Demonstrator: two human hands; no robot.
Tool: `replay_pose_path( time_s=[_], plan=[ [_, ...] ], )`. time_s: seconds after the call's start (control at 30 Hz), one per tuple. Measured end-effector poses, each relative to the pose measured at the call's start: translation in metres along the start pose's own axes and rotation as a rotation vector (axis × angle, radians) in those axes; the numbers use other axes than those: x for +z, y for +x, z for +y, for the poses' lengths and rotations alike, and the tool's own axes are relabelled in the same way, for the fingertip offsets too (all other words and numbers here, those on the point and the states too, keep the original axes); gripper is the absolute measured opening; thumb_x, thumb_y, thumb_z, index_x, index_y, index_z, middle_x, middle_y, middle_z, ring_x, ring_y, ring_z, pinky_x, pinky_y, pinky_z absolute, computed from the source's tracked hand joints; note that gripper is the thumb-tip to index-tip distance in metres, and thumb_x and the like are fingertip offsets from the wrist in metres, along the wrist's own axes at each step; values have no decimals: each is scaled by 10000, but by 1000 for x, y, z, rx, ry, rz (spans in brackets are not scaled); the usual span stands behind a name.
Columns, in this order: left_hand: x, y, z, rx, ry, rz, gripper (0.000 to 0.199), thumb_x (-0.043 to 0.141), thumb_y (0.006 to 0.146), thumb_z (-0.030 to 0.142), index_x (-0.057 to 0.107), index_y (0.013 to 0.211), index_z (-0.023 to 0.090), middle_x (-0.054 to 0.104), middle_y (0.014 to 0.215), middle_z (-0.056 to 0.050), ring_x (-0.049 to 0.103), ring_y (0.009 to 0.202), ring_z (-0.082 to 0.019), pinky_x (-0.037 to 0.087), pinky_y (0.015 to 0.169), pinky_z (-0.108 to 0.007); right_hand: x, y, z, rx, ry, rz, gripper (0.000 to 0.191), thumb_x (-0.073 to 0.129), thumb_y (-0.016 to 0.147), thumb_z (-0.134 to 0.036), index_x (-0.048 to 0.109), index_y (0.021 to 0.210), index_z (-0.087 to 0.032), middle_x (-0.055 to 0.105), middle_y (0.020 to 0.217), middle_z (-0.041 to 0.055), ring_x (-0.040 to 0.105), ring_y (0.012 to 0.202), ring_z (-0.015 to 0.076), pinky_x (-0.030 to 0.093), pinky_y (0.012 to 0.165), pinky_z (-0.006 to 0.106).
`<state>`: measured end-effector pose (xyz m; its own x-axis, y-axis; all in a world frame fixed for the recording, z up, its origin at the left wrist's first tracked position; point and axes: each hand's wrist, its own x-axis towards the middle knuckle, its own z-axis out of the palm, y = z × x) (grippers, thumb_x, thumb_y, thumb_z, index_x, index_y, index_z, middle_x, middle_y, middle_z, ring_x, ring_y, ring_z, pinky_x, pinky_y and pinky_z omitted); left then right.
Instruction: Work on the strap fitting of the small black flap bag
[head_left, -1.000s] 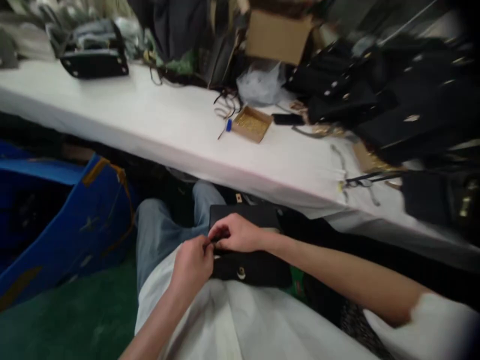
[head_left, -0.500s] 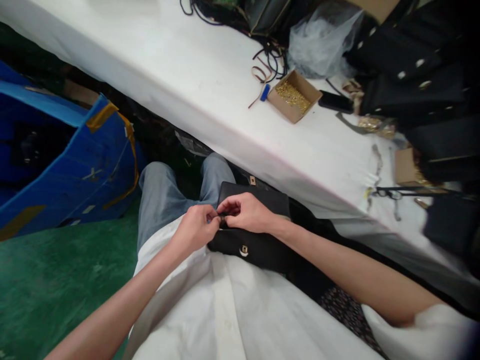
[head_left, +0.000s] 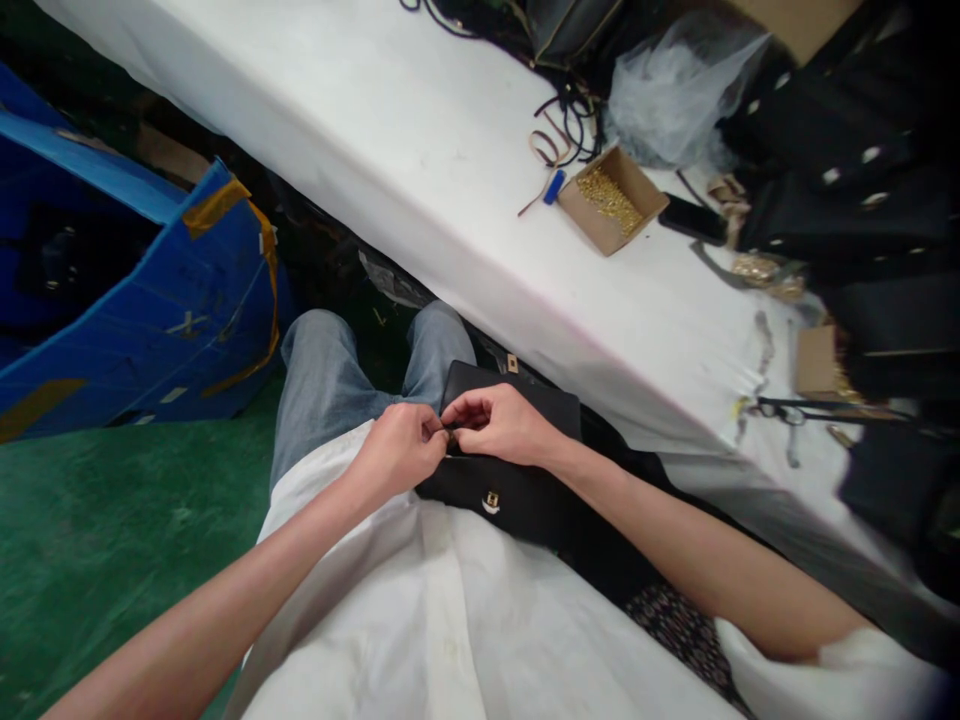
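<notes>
A black handbag lies on my lap with its flap folded back and a gold clasp on its front. My left hand is closed in a pinch at the bag's left end. Facing it, my right hand pinches at the same spot, thumb and fingertips almost meeting the left ones. Between the fingertips something small and dark shows, too little of it to name. A gold plate sits on the far edge of the flap.
Beyond my knees runs a table with a white cloth. On it are a cardboard box of small gold parts, a black phone, a clear plastic bag and several black bags. A blue bin stands at left.
The view has shifted slightly, so the table things appear a little further right. Both hands stay pinched together at the bag's left end, with hardly any movement.
</notes>
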<state>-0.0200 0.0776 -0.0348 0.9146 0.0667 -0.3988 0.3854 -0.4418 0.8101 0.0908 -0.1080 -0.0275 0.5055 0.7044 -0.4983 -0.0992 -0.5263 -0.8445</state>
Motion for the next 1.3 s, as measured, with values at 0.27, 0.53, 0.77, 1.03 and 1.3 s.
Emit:
replay_pose_path(
  time_s=[0.27,0.53,0.77,1.03,1.3],
  plan=[
    [2,-4,-6,7,-51,20,176,673,893,288,736,756,196,709,718,-19,598,674,-175,332,609,-320,2,2,-5,37,-2,-19,262,789,760,-231,832,1012,-173,813,889,28,730,779,163,584,700,251],
    [-4,-10,-3,2,-104,20,146,671,867,216,753,751,181,733,714,-1,649,693,-170,389,641,-327,10,1,-2,36,1,6,261,802,767,-234,797,1023,-181,801,908,24,720,794,156,585,725,253],
    [-1,-17,-7,-16,-160,40,167,719,890,255,774,754,175,737,706,11,640,686,-157,396,639,-323,14,-1,1,22,-29,12,256,798,775,-241,774,1023,-184,788,915,22,703,782,149,572,702,252],
    [3,-21,-8,-24,-163,76,79,706,900,218,765,860,183,778,834,-15,700,795,-190,455,719,-338,20,-2,-1,-38,-73,43,234,757,785,-214,751,1018,-199,775,905,14,688,775,148,570,701,259],
    [20,-25,-10,75,-134,191,148,652,955,186,733,1075,212,749,1100,-55,690,1035,-235,518,896,-368,16,-13,-3,-76,-2,47,289,735,836,-219,730,1124,-205,795,1024,27,742,894,165,624,854,297]
  ],
)
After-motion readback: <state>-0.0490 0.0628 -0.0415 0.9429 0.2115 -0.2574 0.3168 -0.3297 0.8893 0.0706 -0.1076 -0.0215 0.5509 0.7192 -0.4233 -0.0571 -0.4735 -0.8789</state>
